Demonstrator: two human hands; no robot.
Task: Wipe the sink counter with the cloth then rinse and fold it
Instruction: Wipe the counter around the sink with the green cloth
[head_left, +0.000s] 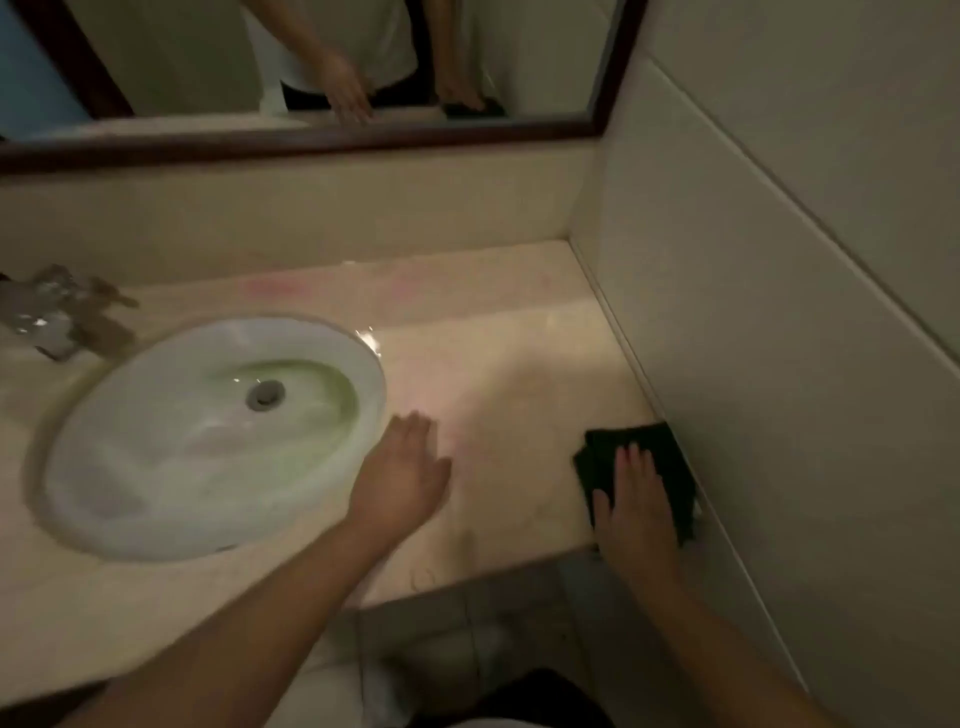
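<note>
The picture is dim and motion-blurred throughout. The chrome tap (57, 312) at the bench's far left is smeared and cut off by the frame edge, so its shape cannot be made out. The dark, folded cloth (618, 447) lies on the glossy beige stone bench (498, 332) at the front right corner, touching the pale tiled side wall (779, 291); the part of the cloth nearest the front edge is hidden under the right hand (636, 506). That hand lies flat, palm down, fingers extended and slightly apart, pressing on the cloth without gripping it. The left hand (402, 475) rests open and flat on the bare bench, fingers together, just beside the right rim of the white oval ceramic sink (156, 457), holding nothing. The sink's metal drain plug (266, 394) is visible at its centre. Faint pinkish marks (270, 286) show along the bench's back edge. A dark wood-framed mirror (311, 140) above the backsplash reflects both hands and a light-coloured garment; its upper part is cut off. The floor (467, 613) below the bench's front edge is too dark to read.
</note>
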